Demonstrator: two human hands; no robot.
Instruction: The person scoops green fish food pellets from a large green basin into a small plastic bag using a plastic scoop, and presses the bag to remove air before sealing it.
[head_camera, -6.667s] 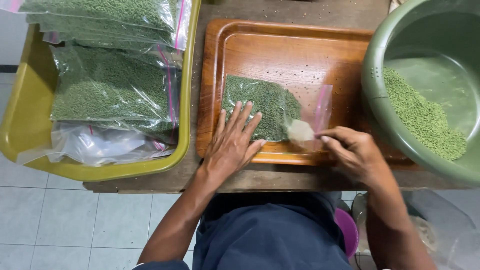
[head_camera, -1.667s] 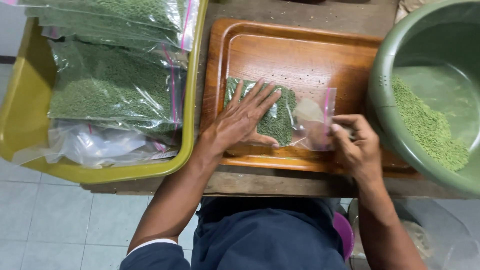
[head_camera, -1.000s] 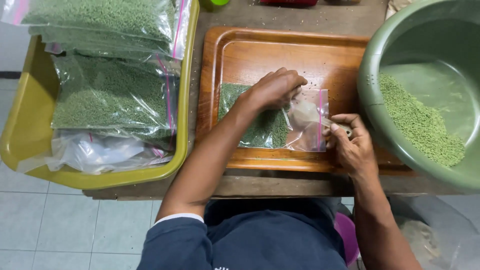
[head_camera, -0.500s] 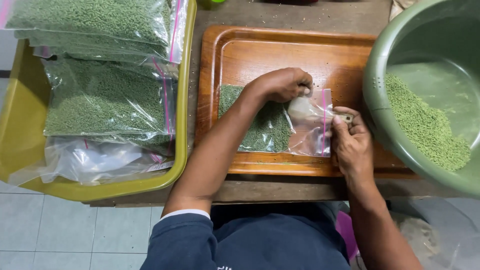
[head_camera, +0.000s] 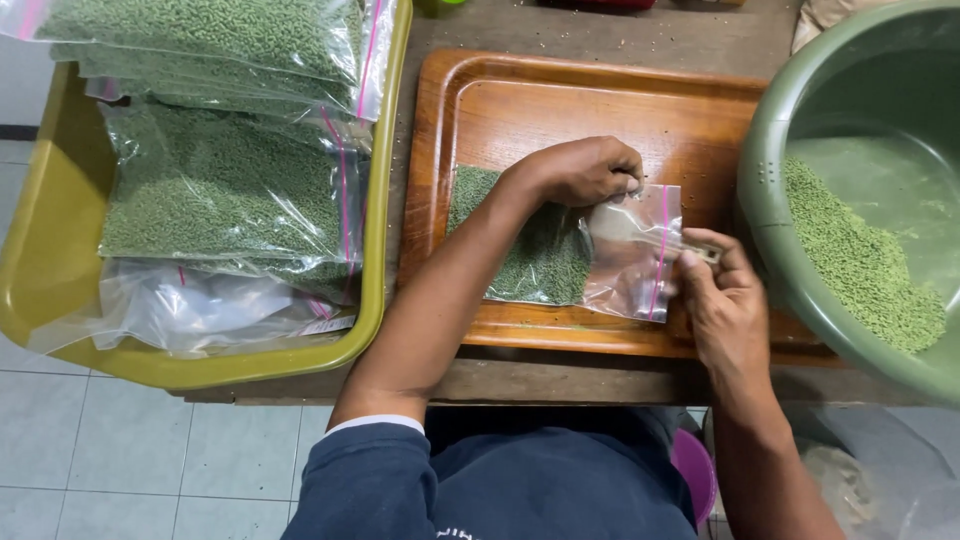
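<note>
In the middle of the frame a clear zip bag (head_camera: 560, 250), part-filled with small green pellets, lies flat on a wooden tray (head_camera: 600, 110) that sits on the table (head_camera: 560, 375). The left hand (head_camera: 590, 170) is curled into a loose fist and presses on the bag's upper edge near its pink-striped mouth, while the right hand (head_camera: 725, 300) pinches the mouth end at the right with fingers drawn narrow; what the small pale piece at its fingertips is, I cannot tell. The step in hand looks like closing the bag: the pellets are pushed to the left half and the right half lies flat and empty. The next move would call for steady pressure run along the strip while the other hand keeps the bag still. At the left of the frame a yellow-green tub (head_camera: 60, 300) holds filled bags (head_camera: 220, 190); at the right a green basin (head_camera: 800, 130) holds loose pellets (head_camera: 860, 260).
</note>
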